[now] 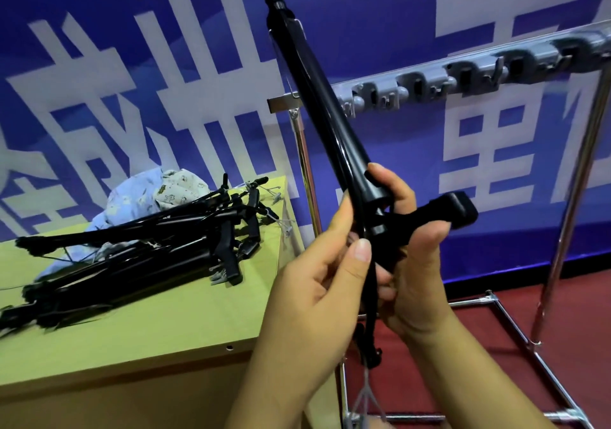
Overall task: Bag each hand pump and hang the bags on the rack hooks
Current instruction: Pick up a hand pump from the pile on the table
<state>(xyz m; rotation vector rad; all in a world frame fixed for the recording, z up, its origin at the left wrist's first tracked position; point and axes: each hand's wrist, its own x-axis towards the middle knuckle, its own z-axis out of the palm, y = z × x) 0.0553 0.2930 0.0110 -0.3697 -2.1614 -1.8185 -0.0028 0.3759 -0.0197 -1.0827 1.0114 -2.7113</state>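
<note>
Blue backdrop [99,15] with large white characters filled the head view; a yellow-green table [165,313] stood at left and a chrome rack [568,177] at right over red floor.

Head view: both hands held one black hand pump [327,111] tilted up, its nozzle end top left and its T-handle [453,212] pointing right. Right hand [416,263] was curled round the handle junction, thumb under the handle. Left hand [317,280] pinched the thin black hose [370,299] that ran down along the barrel. A clear bag [291,58] appeared to cover the upper barrel; how far down it reached could not be told. Remaining pumps lay in a tangled pile [132,247] on the table, touching blue cloth [132,197]. Grey hooks [463,81] lined the rack rail, none visibly bearing a bag.

Risks, judged: loose hose and the dangling grey tag [363,395] may snag the bag mouth; the bag may slide off the barrel; the raised nozzle end sat near the rack rail and could knock it.
</note>
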